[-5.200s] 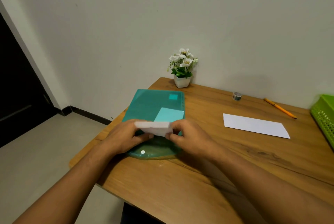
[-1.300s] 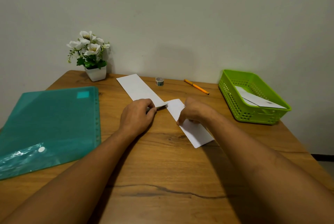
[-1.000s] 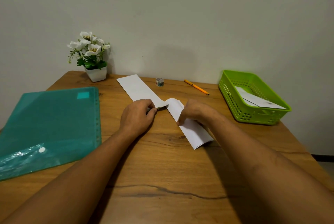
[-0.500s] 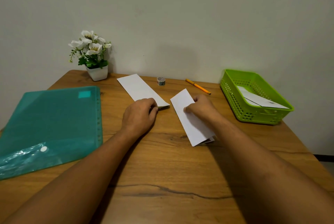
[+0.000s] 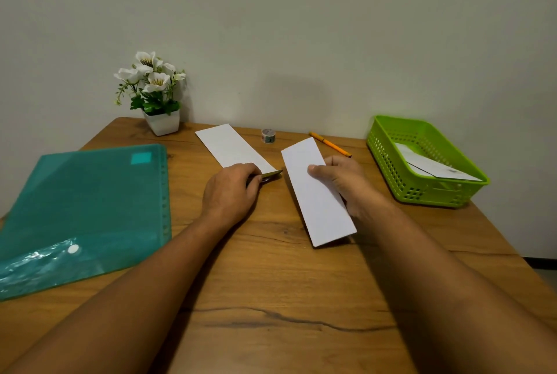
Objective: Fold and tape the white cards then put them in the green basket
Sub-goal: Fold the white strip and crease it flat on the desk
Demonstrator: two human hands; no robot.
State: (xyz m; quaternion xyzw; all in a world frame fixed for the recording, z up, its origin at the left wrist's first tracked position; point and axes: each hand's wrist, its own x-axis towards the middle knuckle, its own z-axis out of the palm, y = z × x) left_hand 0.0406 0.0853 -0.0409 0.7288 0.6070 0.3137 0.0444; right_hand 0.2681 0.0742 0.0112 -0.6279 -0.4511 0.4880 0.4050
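The right hand [image 5: 340, 180] grips a folded white card [image 5: 316, 192], thumb on top and the other fingers [image 5: 339, 161] curled behind its right edge; the card's near end seems lifted a little off the wooden table [image 5: 271, 283]. The left hand [image 5: 230, 189] presses its fingertips on the near corner of a flat white card [image 5: 232, 147]. Beyond the fingers lie a tape roll [image 5: 268, 135] and an orange pen [image 5: 330, 144]. Right of the right hand stands the green basket [image 5: 422, 189], holding cards.
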